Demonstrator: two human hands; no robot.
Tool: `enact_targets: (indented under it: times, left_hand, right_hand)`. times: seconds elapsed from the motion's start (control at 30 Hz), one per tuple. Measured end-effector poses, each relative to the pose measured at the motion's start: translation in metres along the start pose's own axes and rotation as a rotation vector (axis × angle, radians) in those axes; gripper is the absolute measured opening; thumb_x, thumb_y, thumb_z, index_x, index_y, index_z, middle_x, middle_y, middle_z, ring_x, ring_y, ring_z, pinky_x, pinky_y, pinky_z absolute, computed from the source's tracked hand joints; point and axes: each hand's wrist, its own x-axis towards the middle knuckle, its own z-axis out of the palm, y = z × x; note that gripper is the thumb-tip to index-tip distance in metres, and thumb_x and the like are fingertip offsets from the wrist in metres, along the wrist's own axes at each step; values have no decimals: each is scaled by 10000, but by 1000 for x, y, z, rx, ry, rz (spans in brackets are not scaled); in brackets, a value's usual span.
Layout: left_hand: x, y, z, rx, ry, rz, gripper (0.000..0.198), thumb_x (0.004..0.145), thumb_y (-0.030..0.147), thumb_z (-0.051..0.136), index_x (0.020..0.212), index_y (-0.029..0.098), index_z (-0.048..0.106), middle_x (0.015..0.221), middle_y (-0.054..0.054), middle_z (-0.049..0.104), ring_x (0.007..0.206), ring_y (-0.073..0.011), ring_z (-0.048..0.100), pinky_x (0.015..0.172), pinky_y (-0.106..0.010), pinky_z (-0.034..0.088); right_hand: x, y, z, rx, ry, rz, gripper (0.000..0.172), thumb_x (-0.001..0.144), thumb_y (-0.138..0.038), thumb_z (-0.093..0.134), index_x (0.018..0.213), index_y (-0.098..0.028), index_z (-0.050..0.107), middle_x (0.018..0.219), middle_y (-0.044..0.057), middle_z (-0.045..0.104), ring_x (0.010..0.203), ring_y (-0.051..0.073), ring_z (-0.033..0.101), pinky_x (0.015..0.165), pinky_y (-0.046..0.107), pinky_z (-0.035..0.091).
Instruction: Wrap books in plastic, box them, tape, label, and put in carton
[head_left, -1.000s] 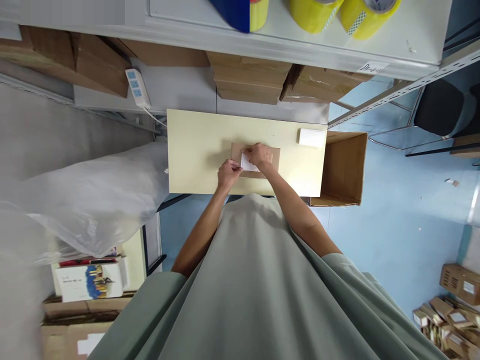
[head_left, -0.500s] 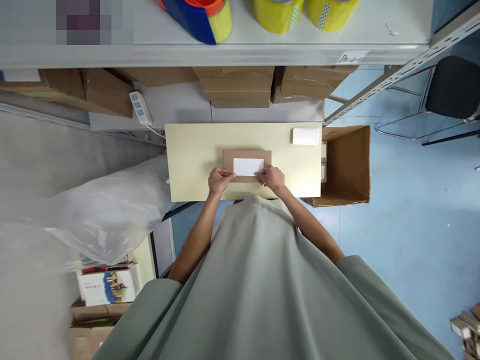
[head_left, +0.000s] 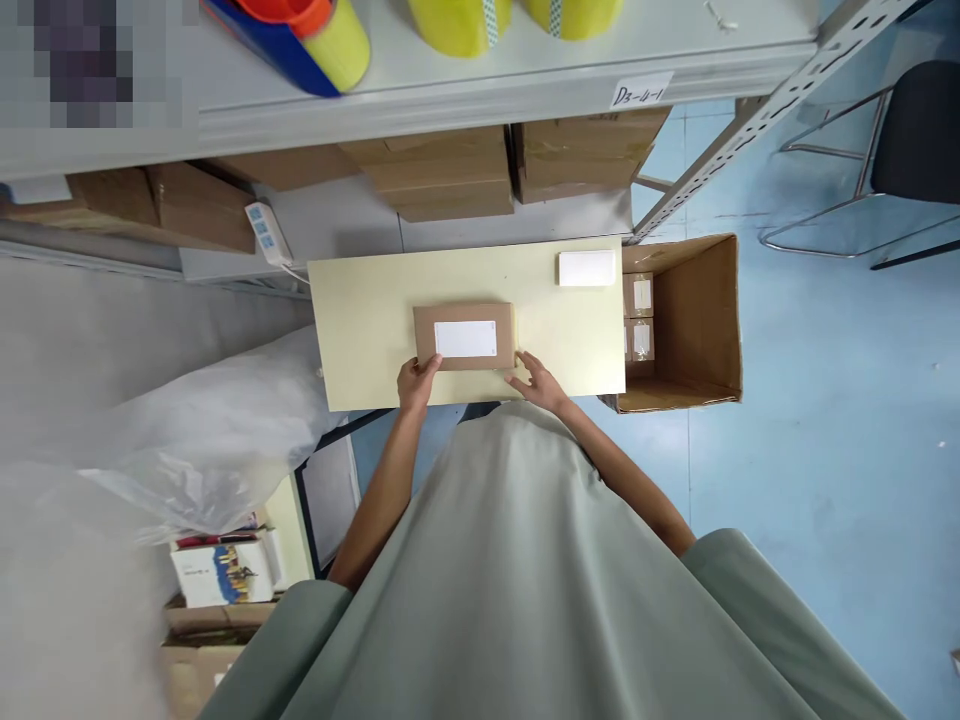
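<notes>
A small brown cardboard box (head_left: 474,362) lies on the pale yellow table (head_left: 360,330), with a white label (head_left: 465,339) flat on its top. My left hand (head_left: 417,382) grips the box's near left corner, thumb on the upper face and the other fingers at its side. At the near right corner is my right hand (head_left: 538,384), open, fingers apart and nothing held. Its fingertips are close to the box edge; whether they touch it I cannot tell. A white stack of what looks like labels (head_left: 586,268) rests at the table's far right.
Right of the table stands a large open carton (head_left: 697,320) with several small labelled boxes (head_left: 639,320) inside. A shelf (head_left: 495,90) with yellow tape rolls (head_left: 457,25) spans the far side. A power strip (head_left: 268,235) and a plastic bag (head_left: 225,430) are at left.
The label was under both hands' fingers; now it lies free of them on the box. My right hand has opened and moved off it, while my left has shifted onto the box's corner.
</notes>
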Motion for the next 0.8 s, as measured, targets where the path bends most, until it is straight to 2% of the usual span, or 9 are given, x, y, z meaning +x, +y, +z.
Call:
enact_targets:
  times: [0.07, 0.1, 0.2, 0.3, 0.47, 0.57, 0.67, 0.8]
  left_hand:
    - [-14, 1, 9, 2, 25, -36, 450, 879, 580, 793, 1106, 196, 732, 1141, -141, 848, 1203, -306, 777, 1046, -398, 608]
    - [-20, 1, 14, 2, 40, -62, 441, 887, 587, 784, 1099, 204, 736, 1151, -140, 849, 1208, -309, 776, 1045, -399, 608]
    - [-40, 3, 23, 0, 58, -96, 485, 946, 670, 705, 1110, 215, 739, 1223, -146, 838, 1252, -319, 761, 1062, -415, 605]
    - [-56, 8, 28, -60, 51, -67, 558, 1006, 735, 604, 1191, 225, 734, 1337, -134, 807, 1327, -304, 738, 1080, -397, 607]
    - [-70, 30, 40, -220, 21, 91, 531, 1056, 650, 600, 1348, 218, 701, 1479, -145, 755, 1424, -285, 707, 1151, -395, 592]
    - [-73, 40, 52, -207, -5, 113, 496, 1065, 589, 617, 1363, 202, 702, 1460, -146, 769, 1422, -281, 706, 1160, -392, 588]
    - [-78, 39, 64, -224, -49, 98, 455, 1055, 523, 661, 1361, 188, 699, 1471, -151, 763, 1420, -274, 709, 1157, -364, 584]
    - [-89, 30, 72, -256, -34, 90, 478, 1016, 480, 742, 1409, 217, 681, 1518, -153, 739, 1495, -303, 657, 1214, -407, 553]
  right_hand:
    - [-4, 12, -5, 49, -12, -18, 785, 1031, -413, 735, 1747, -237, 467, 1888, 144, 304, 1605, 299, 566, 1239, 434, 558]
    - [-6, 16, -8, 64, 2, -24, 784, 1022, -397, 735, 1746, -244, 478, 1894, 129, 289, 1626, 297, 542, 1265, 443, 540]
    - [-7, 19, -22, 97, 86, -69, 712, 1032, -361, 694, 1718, -257, 535, 1840, 89, 421, 1649, 265, 515, 1326, 440, 482]
    - [-11, 14, -42, 109, 172, -117, 664, 1050, -368, 661, 1696, -248, 568, 1751, 76, 562, 1617, 249, 555, 1338, 431, 466]
    - [-30, 7, -81, 89, 332, -119, 702, 1092, -470, 615, 1750, -260, 489, 1650, 75, 672, 1588, 291, 587, 1320, 490, 482]
    - [-43, 15, -97, 84, 387, -89, 675, 1099, -519, 605, 1707, -229, 553, 1598, 102, 713, 1564, 308, 614, 1301, 475, 498]
    - [-54, 29, -101, 96, 377, -64, 608, 1112, -538, 575, 1625, -219, 644, 1567, 121, 734, 1519, 307, 658, 1279, 468, 522]
    - [-62, 43, -95, 169, 386, -80, 701, 1109, -616, 564, 1686, -219, 565, 1662, 157, 649, 1533, 306, 645, 1260, 490, 541]
